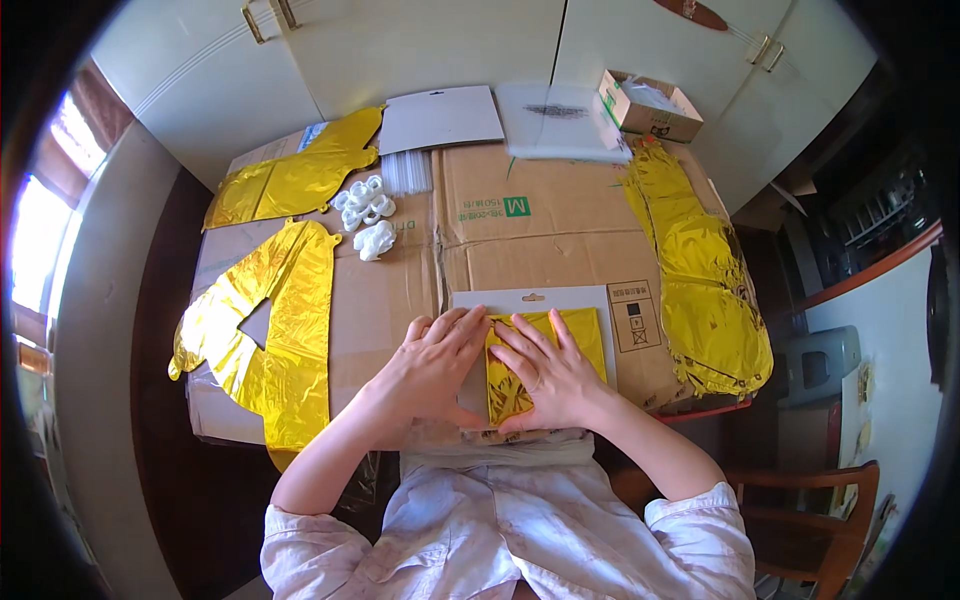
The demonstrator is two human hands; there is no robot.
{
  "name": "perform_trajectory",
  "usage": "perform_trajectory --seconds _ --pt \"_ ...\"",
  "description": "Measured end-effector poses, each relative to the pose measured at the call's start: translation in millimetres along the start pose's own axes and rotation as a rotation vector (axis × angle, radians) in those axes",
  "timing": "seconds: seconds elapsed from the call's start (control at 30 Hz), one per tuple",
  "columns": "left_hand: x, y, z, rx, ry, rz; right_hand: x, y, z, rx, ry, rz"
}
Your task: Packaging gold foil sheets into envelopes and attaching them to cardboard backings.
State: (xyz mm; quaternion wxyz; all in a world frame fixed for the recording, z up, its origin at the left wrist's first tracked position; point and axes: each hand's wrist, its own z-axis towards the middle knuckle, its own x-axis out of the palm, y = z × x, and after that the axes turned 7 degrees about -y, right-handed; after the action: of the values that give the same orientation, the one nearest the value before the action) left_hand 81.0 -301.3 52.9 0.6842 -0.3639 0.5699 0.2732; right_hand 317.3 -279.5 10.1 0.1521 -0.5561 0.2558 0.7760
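Observation:
A folded gold foil balloon (586,338) lies on a white card (475,299) with a hang hole at its far edge. My right hand (550,375) rests flat on the foil, fingers spread, pressing its left and near part. My left hand (432,362) is beside it, fingers stretched out, the tips touching the left edge of the foil and the thumb reaching toward its near corner. Both hands are open and grasp nothing. The palms hide part of the foil and the card.
Flat gold foil balloons lie at left (295,330), far left (300,175) and right (705,290) on cardboard (540,245). White ribbon rolls (362,203), clear straws (406,172), white cards (440,118), clear plastic bags (555,125) and a small box (660,122) stand farther back.

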Motion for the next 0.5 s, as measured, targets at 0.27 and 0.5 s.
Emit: perform_trajectory --seconds 0.27,0.5 --pt "9 -11 -14 0.037 -0.13 -0.04 3 0 -2 -0.016 -0.039 -0.028" --pt "12 -40 -42 0.117 -0.187 -0.077 1 1 0 0.009 -0.038 -0.001"
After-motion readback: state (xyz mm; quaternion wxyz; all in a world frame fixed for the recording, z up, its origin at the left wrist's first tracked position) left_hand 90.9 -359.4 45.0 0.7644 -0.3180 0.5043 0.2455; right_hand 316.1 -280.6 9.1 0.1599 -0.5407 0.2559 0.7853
